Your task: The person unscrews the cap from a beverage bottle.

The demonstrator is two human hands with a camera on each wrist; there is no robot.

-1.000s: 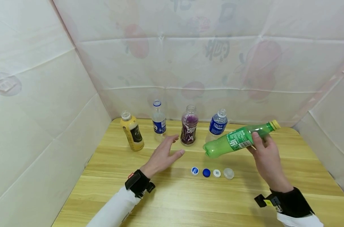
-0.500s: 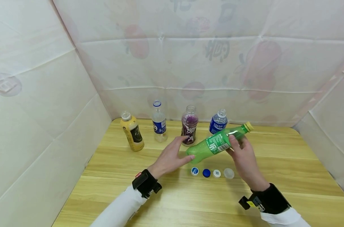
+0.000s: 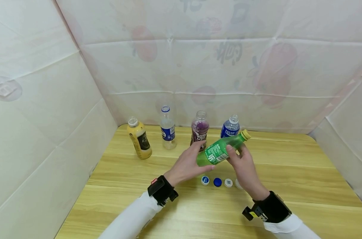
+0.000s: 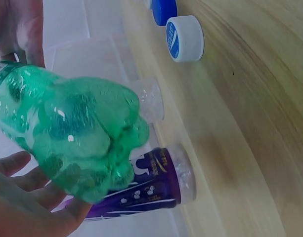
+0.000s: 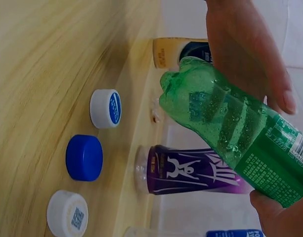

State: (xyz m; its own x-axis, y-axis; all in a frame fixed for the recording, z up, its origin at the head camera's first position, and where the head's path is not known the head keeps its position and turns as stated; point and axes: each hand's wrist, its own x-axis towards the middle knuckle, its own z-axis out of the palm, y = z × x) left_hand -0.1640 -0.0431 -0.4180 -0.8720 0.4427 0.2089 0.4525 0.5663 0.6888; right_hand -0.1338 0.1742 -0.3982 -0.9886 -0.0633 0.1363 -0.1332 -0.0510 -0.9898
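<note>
My right hand (image 3: 245,167) grips a green soda bottle (image 3: 217,152) by its upper part, thumb on the front. The bottle is tilted in the air, its yellow cap (image 3: 245,134) up and to the right. My left hand (image 3: 188,164) is spread at the bottle's base, fingers on the far side and thumb below. In the left wrist view its fingers (image 4: 32,185) lie along the ribbed green base, seemingly touching it. Beneath the bottle, loose caps lie in a row: a white-and-blue cap (image 3: 205,180), a dark blue cap (image 3: 217,182) and a white cap (image 3: 228,183).
A yellow bottle (image 3: 140,139), a clear bottle with a blue label (image 3: 168,129), a purple bottle (image 3: 200,127) and another blue-labelled bottle (image 3: 230,126) stand uncapped at the back of the wooden table (image 3: 300,172). A clear cap (image 3: 238,184) is partly hidden by my right hand.
The right hand has carried the green bottle left. The left hand has moved right, and the bottle's base now sits between its thumb and fingers.
</note>
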